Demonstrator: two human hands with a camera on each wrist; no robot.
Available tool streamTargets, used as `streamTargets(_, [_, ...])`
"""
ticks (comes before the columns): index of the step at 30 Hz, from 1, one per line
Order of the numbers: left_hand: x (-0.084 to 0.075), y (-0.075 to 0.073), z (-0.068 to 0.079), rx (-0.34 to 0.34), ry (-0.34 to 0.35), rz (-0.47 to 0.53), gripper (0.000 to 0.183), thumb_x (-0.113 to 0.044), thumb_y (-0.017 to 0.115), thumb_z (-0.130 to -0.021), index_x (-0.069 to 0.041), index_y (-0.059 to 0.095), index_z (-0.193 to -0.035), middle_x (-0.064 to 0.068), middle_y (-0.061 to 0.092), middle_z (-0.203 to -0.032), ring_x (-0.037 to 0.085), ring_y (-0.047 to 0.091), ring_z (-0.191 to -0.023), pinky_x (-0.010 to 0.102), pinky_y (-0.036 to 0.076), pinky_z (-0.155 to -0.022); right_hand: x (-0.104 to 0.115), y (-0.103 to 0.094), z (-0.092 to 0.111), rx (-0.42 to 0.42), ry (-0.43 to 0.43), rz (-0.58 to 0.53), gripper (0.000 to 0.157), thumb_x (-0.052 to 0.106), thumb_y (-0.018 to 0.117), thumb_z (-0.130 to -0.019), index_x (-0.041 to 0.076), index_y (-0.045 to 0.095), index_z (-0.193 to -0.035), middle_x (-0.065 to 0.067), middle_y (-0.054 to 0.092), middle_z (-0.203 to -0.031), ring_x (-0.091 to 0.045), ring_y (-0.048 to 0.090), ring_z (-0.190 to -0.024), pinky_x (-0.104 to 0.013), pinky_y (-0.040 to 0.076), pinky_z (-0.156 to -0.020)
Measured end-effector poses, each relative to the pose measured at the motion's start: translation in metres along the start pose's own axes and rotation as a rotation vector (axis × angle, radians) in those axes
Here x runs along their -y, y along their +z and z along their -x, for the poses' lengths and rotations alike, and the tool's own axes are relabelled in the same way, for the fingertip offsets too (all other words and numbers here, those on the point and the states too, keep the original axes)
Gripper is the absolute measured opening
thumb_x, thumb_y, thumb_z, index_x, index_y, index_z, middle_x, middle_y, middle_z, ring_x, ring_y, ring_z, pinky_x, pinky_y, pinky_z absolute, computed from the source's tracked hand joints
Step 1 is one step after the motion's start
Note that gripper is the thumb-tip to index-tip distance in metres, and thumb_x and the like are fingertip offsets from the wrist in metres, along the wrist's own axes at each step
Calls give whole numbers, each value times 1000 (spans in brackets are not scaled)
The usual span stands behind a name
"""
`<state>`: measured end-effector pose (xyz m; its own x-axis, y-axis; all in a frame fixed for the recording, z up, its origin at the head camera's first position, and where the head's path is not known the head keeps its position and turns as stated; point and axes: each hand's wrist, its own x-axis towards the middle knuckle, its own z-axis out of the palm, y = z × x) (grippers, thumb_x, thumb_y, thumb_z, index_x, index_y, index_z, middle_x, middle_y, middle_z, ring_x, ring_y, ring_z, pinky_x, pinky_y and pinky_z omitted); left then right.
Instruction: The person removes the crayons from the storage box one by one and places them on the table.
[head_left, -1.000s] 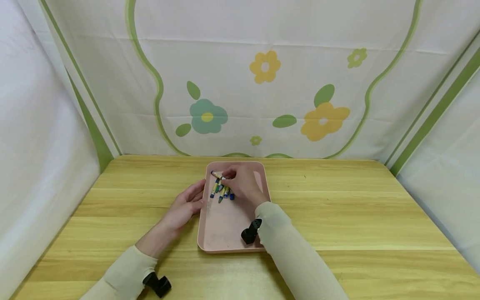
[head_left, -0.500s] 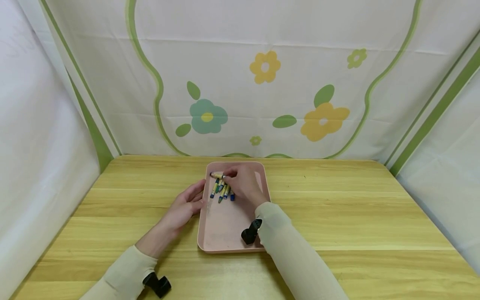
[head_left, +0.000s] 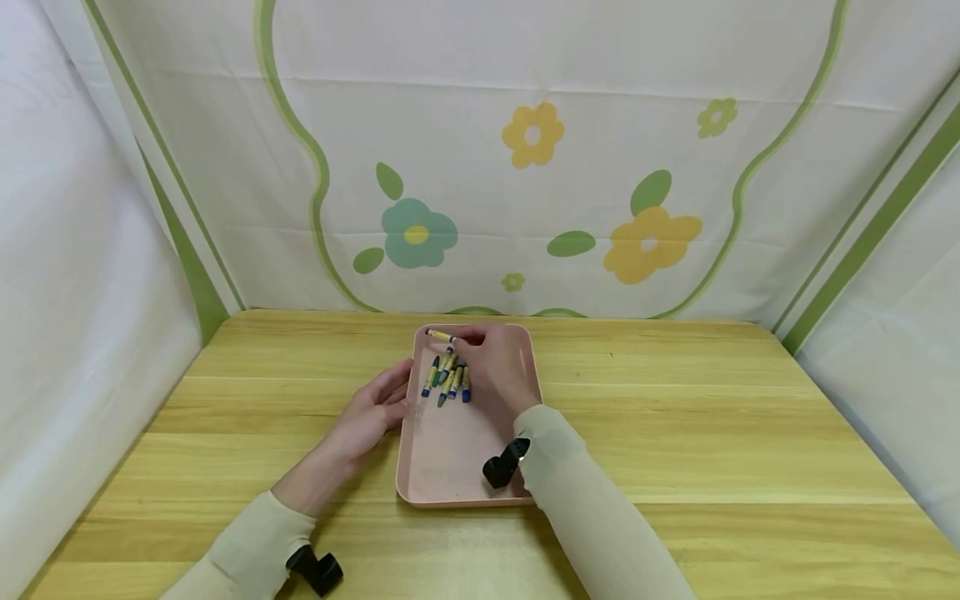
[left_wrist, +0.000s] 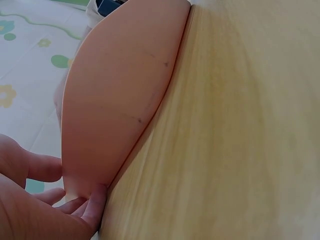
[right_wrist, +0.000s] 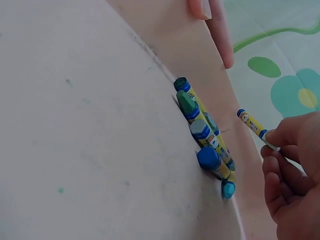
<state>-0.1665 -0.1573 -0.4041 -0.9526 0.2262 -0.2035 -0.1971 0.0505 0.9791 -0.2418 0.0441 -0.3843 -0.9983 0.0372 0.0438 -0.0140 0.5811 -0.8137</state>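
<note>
My right hand [head_left: 497, 367] pinches a white-tipped crayon [head_left: 440, 335] with a yellow wrapper and blue bands by one end. It is raised near the far left corner of a pink tray [head_left: 438, 462]. Below it, several crayons [head_left: 452, 382] lie close together in the tray. In the right wrist view, the held crayon [right_wrist: 252, 123] is apart from the pile, where a green crayon [right_wrist: 186, 102] and a blue crayon [right_wrist: 208, 158] show their ends. My left hand [head_left: 367, 421] rests its fingers against the tray's left outer wall, seen close in the left wrist view [left_wrist: 120, 90].
The tray lies on a light wooden table [head_left: 675, 417], near its back edge. A white cloth with printed flowers [head_left: 480, 167] hangs behind it, and white cloth walls stand on both sides. A black wrist camera [head_left: 504, 465] sits at my right cuff, over the tray.
My right hand has lifted the crayon off the pile and carried it slightly away toward the tray's far edge. The left hand stays at the tray's side.
</note>
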Motion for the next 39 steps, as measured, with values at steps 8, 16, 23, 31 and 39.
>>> streamTargets(8, [-1,1,0,0,0,-1,68,-3,48,-108,-12,23,-170,13,26,-177,34,26,-164,55,30,-130,2,-5,0,-35,13,22,11,39,76,-98,39,84,-106,16,77,-97,-7,72,-85,-29,60,-76])
streamTargets(16, [-2,1,1,11,4,-2,67,-4,47,-109,-13,22,-170,12,25,-177,33,26,-164,55,31,-129,5,-9,0,-35,-1,0,10,41,75,-98,40,82,-105,17,76,-99,-7,71,-90,-31,61,-80])
streamTargets(23, [-2,1,1,7,2,-3,67,-5,47,-109,-14,23,-170,12,25,-177,33,26,-164,55,31,-129,12,-19,-2,-8,-86,-101,15,28,74,-100,23,83,-110,5,78,-104,-14,69,-91,-30,58,-78])
streamTargets(31, [0,1,1,5,5,-4,67,-4,47,-109,-12,23,-170,12,25,-177,33,26,-164,55,30,-129,14,-31,-7,-8,-119,-160,16,19,72,-100,12,83,-111,-5,79,-106,-18,69,-91,-26,56,-75])
streamTargets(39, [1,1,1,1,6,-10,66,-5,48,-109,-12,24,-170,12,26,-177,33,27,-164,55,31,-129,10,-51,-9,-12,-103,-161,20,21,72,-100,14,82,-116,-5,78,-112,-20,70,-96,-28,58,-77])
